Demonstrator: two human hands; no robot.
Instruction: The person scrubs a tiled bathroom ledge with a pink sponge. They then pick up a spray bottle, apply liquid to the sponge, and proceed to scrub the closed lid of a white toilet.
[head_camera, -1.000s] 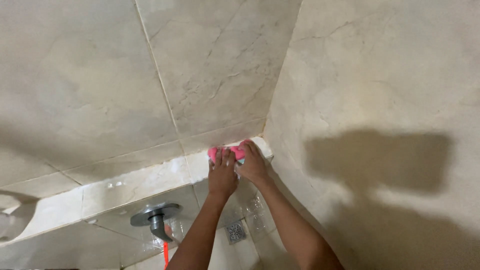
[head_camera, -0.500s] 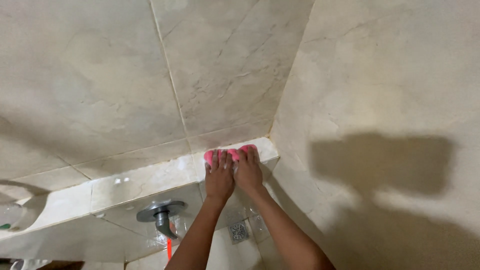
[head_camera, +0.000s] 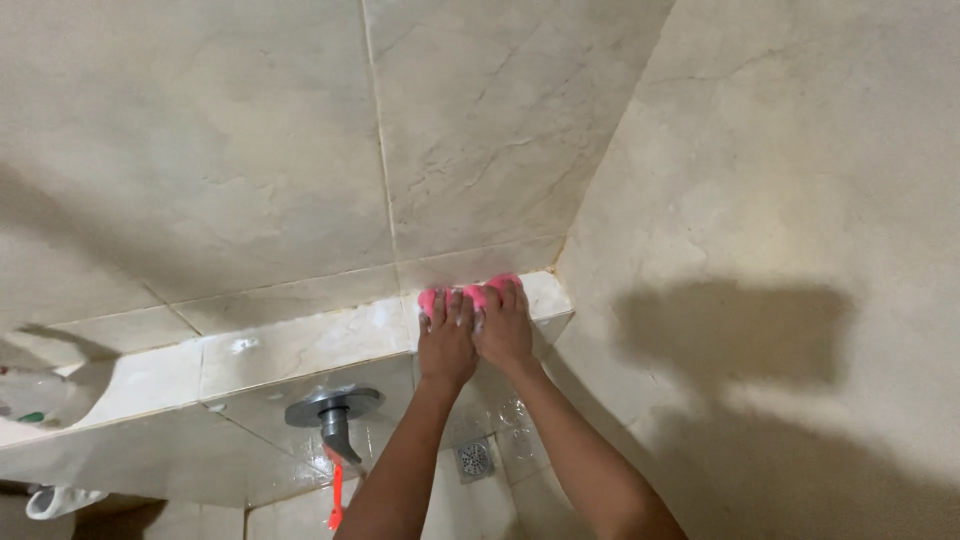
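Forearms: both rise from the bottom edge of the view, side by side, and reach up to the tiled ledge.
Floor drain (head_camera: 474, 458): a small round metal grate in the wet floor tiles, seen between the two forearms, well below the ledge.
Orange handle (head_camera: 337, 498): a thin orange piece hangs just under the tap, beside the left forearm; what it belongs to cannot be told.
Tap (head_camera: 333, 413): a grey metal fitting with a round plate, fixed to the face under the ledge, left of the left forearm and apart from it.
Left hand (head_camera: 446, 338): laid palm down on the ledge, fingers stretched forward and close together, pressing flat on the pink cloth.
Right hand (head_camera: 503, 325): just beside the left hand and touching it, also palm down, fingers together, pressing on the same cloth.
Pink cloth (head_camera: 476, 294): lies on top of the ledge near the corner, mostly covered by both hands; only its far edge shows past the fingertips.
Ledge (head_camera: 300, 345): a glossy beige tiled shelf running from the left side of the view to the corner.
Corner: two beige marbled tile walls (head_camera: 250, 150) meet just behind the cloth; a dark shadow falls on the right-hand wall.
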